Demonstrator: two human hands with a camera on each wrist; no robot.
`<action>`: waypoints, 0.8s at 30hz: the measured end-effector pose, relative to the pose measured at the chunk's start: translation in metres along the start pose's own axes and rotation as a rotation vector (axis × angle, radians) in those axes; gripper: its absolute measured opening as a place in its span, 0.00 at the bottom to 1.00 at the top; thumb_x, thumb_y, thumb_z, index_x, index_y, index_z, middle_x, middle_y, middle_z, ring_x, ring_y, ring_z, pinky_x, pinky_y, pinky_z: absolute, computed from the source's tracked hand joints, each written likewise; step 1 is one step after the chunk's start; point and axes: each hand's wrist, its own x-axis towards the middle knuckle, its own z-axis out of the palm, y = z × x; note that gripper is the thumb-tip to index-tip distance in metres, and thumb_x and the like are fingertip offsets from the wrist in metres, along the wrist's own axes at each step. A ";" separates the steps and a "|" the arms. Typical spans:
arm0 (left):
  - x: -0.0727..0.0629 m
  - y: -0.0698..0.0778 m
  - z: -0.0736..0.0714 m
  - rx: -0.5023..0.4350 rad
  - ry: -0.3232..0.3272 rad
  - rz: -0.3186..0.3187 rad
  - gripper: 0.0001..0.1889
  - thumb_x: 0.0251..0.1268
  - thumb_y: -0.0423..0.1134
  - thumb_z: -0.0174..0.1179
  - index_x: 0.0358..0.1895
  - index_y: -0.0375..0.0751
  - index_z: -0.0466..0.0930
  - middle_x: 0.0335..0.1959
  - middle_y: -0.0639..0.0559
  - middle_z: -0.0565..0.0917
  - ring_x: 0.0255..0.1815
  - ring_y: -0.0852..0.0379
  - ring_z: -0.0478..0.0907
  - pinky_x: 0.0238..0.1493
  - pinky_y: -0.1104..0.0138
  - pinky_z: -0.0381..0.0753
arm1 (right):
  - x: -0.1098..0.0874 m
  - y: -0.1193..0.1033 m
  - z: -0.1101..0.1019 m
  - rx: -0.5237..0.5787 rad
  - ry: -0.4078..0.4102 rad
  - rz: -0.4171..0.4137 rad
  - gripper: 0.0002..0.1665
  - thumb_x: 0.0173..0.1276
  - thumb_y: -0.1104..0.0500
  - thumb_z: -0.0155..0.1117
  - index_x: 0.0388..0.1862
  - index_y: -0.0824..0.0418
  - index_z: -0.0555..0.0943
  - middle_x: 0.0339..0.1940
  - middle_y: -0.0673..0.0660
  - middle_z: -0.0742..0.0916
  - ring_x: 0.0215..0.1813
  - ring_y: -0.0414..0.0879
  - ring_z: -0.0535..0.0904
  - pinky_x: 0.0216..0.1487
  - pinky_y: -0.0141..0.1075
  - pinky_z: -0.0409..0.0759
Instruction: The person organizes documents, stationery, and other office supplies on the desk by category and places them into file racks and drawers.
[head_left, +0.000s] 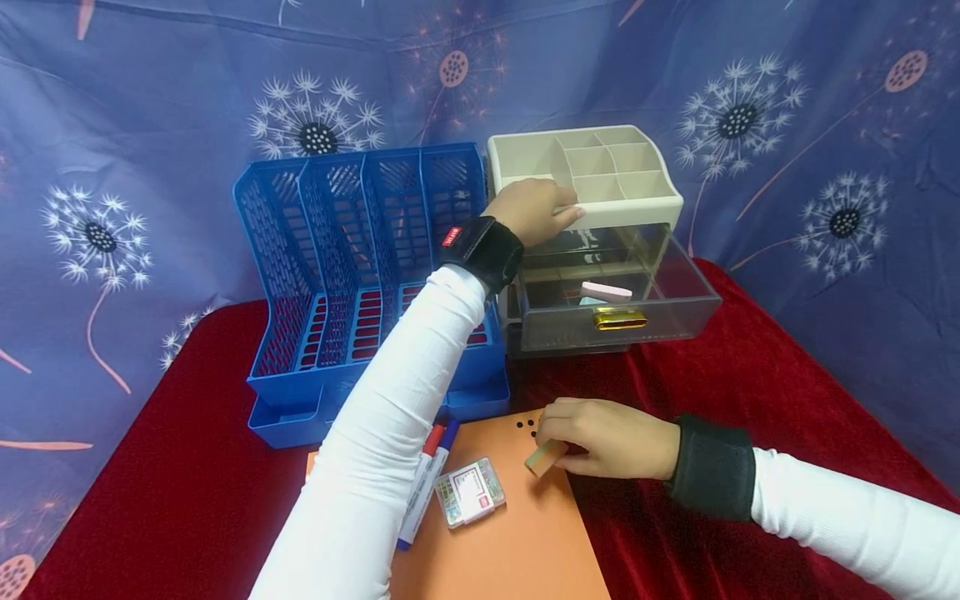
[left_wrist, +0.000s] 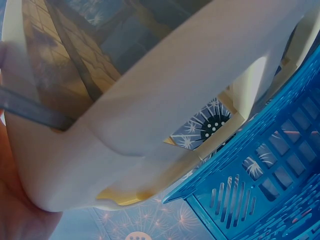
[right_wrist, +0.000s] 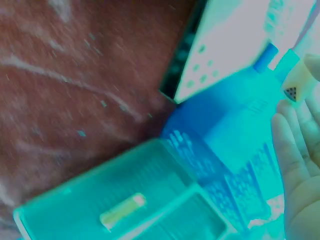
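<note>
My left hand grips the upper front edge of a cream desk organizer, at its left end. The organizer's clear drawer is pulled out, with a gold handle on its front. Inside it lies a pink bar on top of a pale piece. Above the orange board, near its right edge, my right hand pinches a small tan block between thumb and fingers. In the right wrist view, the block's end bears a dark dotted triangle.
A blue file rack stands left of the organizer. On the orange board are a clear case with a white label and two markers, partly behind my left sleeve. Red cloth covers the table; a patterned blue curtain hangs behind.
</note>
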 end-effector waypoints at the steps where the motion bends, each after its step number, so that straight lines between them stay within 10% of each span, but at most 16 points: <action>1: 0.000 0.000 0.000 0.002 0.001 0.000 0.18 0.75 0.51 0.42 0.43 0.43 0.78 0.35 0.52 0.76 0.39 0.56 0.70 0.47 0.64 0.67 | 0.000 -0.001 -0.004 0.000 0.008 -0.002 0.16 0.51 0.66 0.73 0.37 0.54 0.78 0.36 0.44 0.80 0.40 0.34 0.73 0.41 0.27 0.75; 24: 0.003 0.000 0.003 0.018 0.014 0.002 0.18 0.75 0.51 0.42 0.42 0.43 0.78 0.33 0.52 0.75 0.38 0.55 0.70 0.46 0.64 0.67 | 0.010 -0.010 -0.096 0.037 0.166 -0.071 0.18 0.52 0.65 0.72 0.40 0.54 0.78 0.35 0.43 0.79 0.39 0.35 0.73 0.42 0.30 0.74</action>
